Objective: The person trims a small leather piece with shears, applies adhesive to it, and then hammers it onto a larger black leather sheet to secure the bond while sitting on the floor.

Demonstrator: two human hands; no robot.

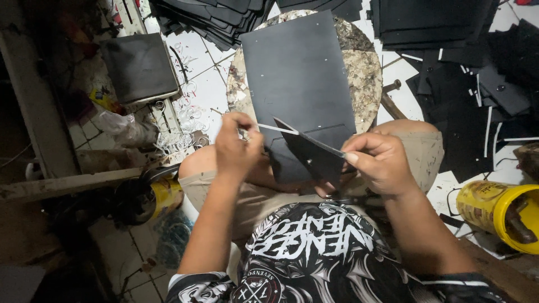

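I have the right hand (379, 163) pinched shut on the near edge of a small black folded sheet piece (311, 154), thumb on top, fingers under; the piece fans out leftward from that grip, towards the left hand (236, 148). Left hand is closed on one end of a thin white strip (278, 129), pinched between thumb and forefinger. The strip's long axis runs almost level, from the left grip rightward to the top corner of the black piece, where it meets the fold. So the piece sits between the two grips, nearer the right one, which carries it; the left only has the strip. Just beyond both grips lies a large flat black rectangular sheet (297, 73) on a round mottled stone slab (365, 67), serving as the counter; a slit line shows near its lower edge. Further out from the grips: stacks of black sheets (213, 19) and loose black offcuts (488, 84) on the tiled floor (202, 84). Containers: a yellow plastic bucket (494, 207) right of the right grip, lying tilted, something dark inside that I cannot identify; a second yellow tub (165, 196) below the left grip, contents hidden.
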